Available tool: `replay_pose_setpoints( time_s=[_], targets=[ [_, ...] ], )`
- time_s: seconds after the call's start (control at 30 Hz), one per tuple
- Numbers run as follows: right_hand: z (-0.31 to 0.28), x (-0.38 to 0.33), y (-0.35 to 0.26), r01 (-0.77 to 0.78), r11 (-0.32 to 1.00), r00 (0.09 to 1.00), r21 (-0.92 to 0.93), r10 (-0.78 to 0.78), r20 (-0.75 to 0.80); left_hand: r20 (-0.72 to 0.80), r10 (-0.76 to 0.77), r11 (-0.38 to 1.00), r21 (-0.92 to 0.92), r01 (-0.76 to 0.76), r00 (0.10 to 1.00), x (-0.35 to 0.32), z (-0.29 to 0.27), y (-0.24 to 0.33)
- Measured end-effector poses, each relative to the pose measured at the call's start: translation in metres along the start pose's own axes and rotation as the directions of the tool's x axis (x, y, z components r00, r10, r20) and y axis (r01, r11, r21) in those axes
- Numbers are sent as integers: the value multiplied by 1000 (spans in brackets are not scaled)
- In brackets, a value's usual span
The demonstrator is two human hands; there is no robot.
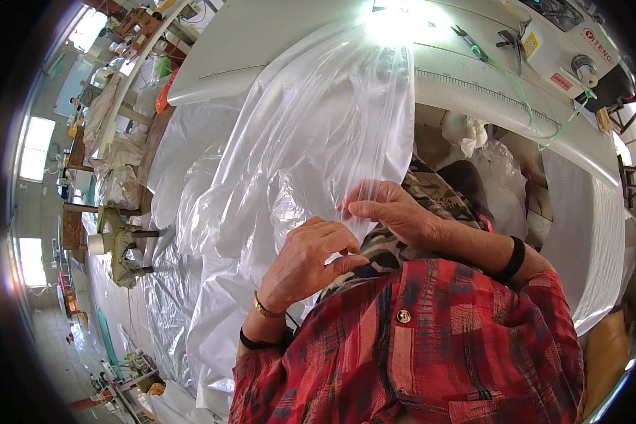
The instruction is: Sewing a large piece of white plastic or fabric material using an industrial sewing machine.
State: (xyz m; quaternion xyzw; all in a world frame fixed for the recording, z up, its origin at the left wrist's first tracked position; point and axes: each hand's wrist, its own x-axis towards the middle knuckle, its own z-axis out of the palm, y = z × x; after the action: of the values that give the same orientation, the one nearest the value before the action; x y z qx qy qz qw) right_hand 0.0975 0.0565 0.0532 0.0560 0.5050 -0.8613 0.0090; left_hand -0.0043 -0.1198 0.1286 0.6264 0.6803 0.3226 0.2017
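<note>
Plastic sheet is pinched by both my hands: left hand and right hand clamped on its edge; I judge tugging could tear it.

white sewing machine, green thread, scissors, white worktable, heaped plastic sheeting

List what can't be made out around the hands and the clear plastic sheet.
- Head view: left hand fingertips, curled under into the clear plastic sheet.
- Sheet's top edge, washed out by lamp glare.
- Patterned fabric, mostly covered by the right hand and sheet.
- Sewing machine, cut off by the rim.
</note>
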Motion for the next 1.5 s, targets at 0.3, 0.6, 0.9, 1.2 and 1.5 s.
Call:
replay_pose_setpoints(
  time_s=[0.3, 0.6, 0.9, 1.2, 1.5],
  targets=[
    [5, -9, -2, -50, 989, 998, 137, 45, 41, -353, -274, 935, -315, 162, 895, 13, 0, -4],
    [22, -18, -10, -76, 997, 992, 25, 72, 108, -48, -500, 717, -582, 382, 865, 17, 13, -31],
    [27, -27, -8, -3, 945, 998, -326, 21, 51, 23, -586, 587, -676, 445, 810, 16, 10, -45],
    [33, -30, -11, 263, 376, 954, -888, -238, 182, -393, -243, 967, -166, 192, 887, 32, 18, -34],
    [35, -21, -14, 586, -13, 781, -810, -256, 569, -91, -397, 773, -570, 279, 913, 36, 16, -38]
  ],
)
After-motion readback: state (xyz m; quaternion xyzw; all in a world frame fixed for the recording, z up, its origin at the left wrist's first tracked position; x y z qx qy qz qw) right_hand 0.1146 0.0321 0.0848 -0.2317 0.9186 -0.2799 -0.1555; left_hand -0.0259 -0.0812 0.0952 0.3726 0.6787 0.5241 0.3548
